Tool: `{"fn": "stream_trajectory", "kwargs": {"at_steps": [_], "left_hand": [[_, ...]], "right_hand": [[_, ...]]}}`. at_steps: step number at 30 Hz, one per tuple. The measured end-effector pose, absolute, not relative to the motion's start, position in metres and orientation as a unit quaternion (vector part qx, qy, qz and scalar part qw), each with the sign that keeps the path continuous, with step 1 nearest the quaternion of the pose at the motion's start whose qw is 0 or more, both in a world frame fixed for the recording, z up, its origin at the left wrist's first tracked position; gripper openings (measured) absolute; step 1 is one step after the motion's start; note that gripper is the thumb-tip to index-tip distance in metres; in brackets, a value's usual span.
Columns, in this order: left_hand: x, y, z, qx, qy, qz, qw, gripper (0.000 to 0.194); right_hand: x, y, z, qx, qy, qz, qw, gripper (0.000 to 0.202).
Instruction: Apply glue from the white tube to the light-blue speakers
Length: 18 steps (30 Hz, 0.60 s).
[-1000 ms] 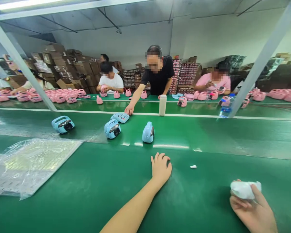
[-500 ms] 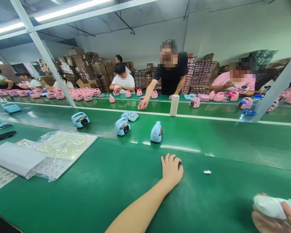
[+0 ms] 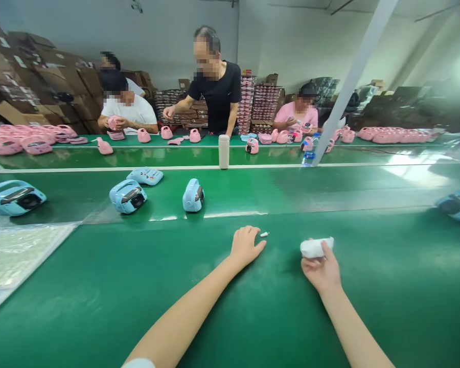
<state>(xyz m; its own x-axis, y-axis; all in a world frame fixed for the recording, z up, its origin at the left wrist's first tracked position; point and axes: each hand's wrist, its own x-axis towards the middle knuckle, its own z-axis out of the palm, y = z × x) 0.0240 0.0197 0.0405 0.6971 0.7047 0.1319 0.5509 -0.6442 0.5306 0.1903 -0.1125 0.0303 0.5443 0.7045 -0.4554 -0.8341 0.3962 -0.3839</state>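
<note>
My left hand [image 3: 247,245] rests on the green tabletop [image 3: 253,317] with its fingers apart and nothing in them. Just beyond its fingertips lies a small white piece [image 3: 265,234], too small to name. In my right hand [image 3: 324,268], held above the table, is a white wrapped bundle [image 3: 315,248], gripped between thumb and fingers; what is inside does not show. Farther off stand blue camera-shaped cases with handles, the closest being one blue case [image 3: 193,196] seen from its side.
Another blue case [image 3: 128,197] stands left beside a flat blue panel [image 3: 145,176]. A pale bottle [image 3: 224,152] stands on the far strip. Plastic-covered sheets [image 3: 19,255] lie at left. A slanted white post [image 3: 354,84] rises at right. Across the table are co-workers and several pink cases.
The view has turned right. My right hand has come inward and forward with the white bundle. My left hand is now close to the small white piece.
</note>
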Motion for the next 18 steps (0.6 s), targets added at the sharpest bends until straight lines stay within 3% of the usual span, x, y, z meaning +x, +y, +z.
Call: {"fn": "stream_trajectory", "kwargs": {"at_steps": [8, 13, 16, 18], "left_hand": [[0.053, 0.016, 0.048, 0.835, 0.417, 0.184, 0.307, 0.016], [-0.001, -0.014, 0.085, 0.775, 0.400, 0.239, 0.426, 0.016], [-0.046, -0.051, 0.111, 0.719, 0.395, 0.281, 0.499, 0.020], [-0.070, -0.075, 0.128, 0.605, 0.376, 0.356, 0.605, 0.022]], "right_hand": [[0.188, -0.118, 0.028, -0.289, 0.076, 0.467, 0.832, 0.023], [0.172, -0.131, 0.013, -0.291, 0.093, 0.491, 0.816, 0.049], [0.152, -0.135, 0.009, -0.282, 0.067, 0.531, 0.796, 0.039], [0.135, -0.142, 0.016, -0.281, 0.027, 0.556, 0.782, 0.036]]}}
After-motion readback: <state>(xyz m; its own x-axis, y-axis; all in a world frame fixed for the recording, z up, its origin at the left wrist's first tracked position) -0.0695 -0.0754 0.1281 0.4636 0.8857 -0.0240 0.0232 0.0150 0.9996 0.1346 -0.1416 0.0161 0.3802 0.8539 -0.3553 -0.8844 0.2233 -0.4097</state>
